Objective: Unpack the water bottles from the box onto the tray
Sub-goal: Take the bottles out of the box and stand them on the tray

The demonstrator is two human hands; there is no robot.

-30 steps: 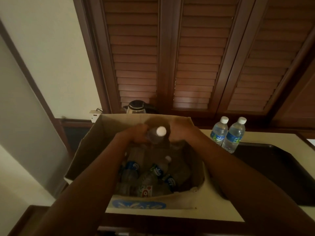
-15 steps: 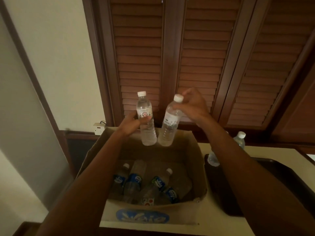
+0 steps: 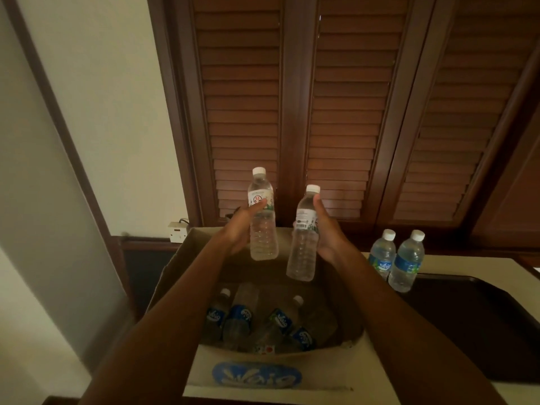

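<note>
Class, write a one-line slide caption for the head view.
Each hand, left hand and right hand, grips a bottle above the box; two bottles stand on the tray.

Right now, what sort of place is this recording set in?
Probably a hotel room, though a home is possible. Dark louvred wooden doors stand behind a counter, a black serving tray holds two small water bottles, and a wall socket sits beside them.

Dark louvred wooden shutters, cream wall

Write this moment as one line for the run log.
left hand: holds bottle | right hand: holds bottle | both above box | tray: two bottles
</note>
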